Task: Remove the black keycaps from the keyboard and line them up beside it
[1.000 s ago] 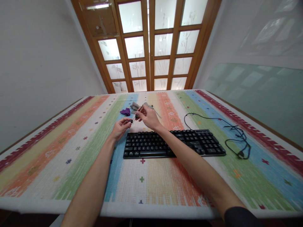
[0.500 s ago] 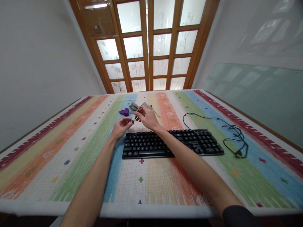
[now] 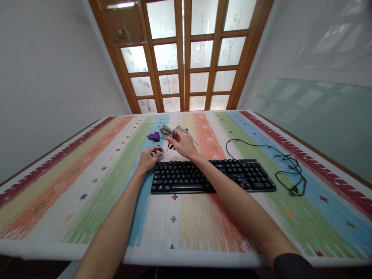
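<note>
A black keyboard point(image 3: 213, 176) lies on a striped tablecloth point(image 3: 87, 186). Just past its far left corner, my left hand point(image 3: 149, 158) pinches a small dark keycap point(image 3: 162, 150) low over the cloth. My right hand point(image 3: 182, 143) is closed on a thin tool with a reddish handle point(image 3: 170, 142), whose tip points down at the keycap. The two hands almost touch.
A purple cloth point(image 3: 154, 136) and a grey cloth point(image 3: 167, 130) lie behind the hands. The keyboard's black cable point(image 3: 279, 162) coils on the right. Wooden glazed doors point(image 3: 186, 58) stand beyond the table's far edge.
Both hands have dropped slightly toward the cloth. My left hand has turned palm down with the keycap, and the tool's tip has stayed at it.
</note>
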A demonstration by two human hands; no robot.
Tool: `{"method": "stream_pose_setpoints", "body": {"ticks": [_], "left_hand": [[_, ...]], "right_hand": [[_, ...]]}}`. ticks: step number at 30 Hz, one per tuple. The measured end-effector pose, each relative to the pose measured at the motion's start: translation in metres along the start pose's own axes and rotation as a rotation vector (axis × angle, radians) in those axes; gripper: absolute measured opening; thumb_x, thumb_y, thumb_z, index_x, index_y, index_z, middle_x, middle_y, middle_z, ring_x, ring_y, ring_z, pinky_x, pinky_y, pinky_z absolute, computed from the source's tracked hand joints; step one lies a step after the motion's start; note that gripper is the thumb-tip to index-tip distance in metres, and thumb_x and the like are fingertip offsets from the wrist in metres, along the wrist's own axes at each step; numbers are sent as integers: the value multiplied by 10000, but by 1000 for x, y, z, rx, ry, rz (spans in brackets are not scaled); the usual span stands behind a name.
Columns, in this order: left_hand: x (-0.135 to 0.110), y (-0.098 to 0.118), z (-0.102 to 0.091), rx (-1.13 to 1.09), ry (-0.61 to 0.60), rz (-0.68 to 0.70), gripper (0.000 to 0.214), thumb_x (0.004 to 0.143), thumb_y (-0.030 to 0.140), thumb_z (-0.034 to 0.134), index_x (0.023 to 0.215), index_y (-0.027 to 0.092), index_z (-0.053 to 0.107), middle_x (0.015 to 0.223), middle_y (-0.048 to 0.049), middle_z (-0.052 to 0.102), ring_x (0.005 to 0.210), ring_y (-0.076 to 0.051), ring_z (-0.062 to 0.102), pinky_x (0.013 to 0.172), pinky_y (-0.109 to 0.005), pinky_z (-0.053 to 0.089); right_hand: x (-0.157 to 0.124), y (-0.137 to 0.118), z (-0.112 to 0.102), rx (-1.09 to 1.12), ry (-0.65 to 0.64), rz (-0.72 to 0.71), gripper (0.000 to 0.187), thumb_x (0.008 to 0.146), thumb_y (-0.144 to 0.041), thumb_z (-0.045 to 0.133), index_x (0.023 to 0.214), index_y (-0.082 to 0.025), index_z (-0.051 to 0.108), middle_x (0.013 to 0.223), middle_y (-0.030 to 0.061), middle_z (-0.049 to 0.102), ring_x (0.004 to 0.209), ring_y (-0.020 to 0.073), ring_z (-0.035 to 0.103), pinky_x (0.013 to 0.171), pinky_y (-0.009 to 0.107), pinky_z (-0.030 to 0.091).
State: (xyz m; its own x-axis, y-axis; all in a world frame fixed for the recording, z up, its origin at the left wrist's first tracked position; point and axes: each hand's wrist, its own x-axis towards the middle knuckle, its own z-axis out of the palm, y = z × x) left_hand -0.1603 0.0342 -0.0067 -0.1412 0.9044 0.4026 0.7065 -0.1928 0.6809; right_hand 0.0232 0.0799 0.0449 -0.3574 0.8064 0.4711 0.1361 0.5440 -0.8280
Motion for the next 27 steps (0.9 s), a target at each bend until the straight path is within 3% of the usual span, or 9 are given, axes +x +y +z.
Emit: {"method": "stream_pose_setpoints", "body": {"ticks": [7, 14, 27], "left_hand": [[0, -7, 2, 174, -60, -23, 244, 732, 342, 669, 910, 202, 760, 761, -24, 692, 684, -178, 575, 754, -321, 465], [1, -11, -1, 201, -40, -10, 261, 745, 353, 661, 923, 185, 751, 857, -46, 715, 717, -182, 572, 747, -311, 468], [7, -17, -5, 277, -90, 119, 172, 751, 323, 678, 848, 186, 715, 857, -62, 676, 772, -218, 586, 810, -373, 473]], "right_hand": [[0, -3, -4, -42, -10, 14, 207, 882, -297, 633, 759, -182, 512, 671, -11, 648, 554, 122, 690, 508, 187, 492], [0, -8, -7, -54, -41, 28, 206, 889, -269, 627, 750, -177, 505, 663, -19, 638, 550, 116, 685, 513, 184, 482], [-15, -22, -14, -106, -131, -48, 166, 874, -262, 639, 760, -177, 553, 709, 1, 651, 564, 135, 652, 566, 255, 483]]}}
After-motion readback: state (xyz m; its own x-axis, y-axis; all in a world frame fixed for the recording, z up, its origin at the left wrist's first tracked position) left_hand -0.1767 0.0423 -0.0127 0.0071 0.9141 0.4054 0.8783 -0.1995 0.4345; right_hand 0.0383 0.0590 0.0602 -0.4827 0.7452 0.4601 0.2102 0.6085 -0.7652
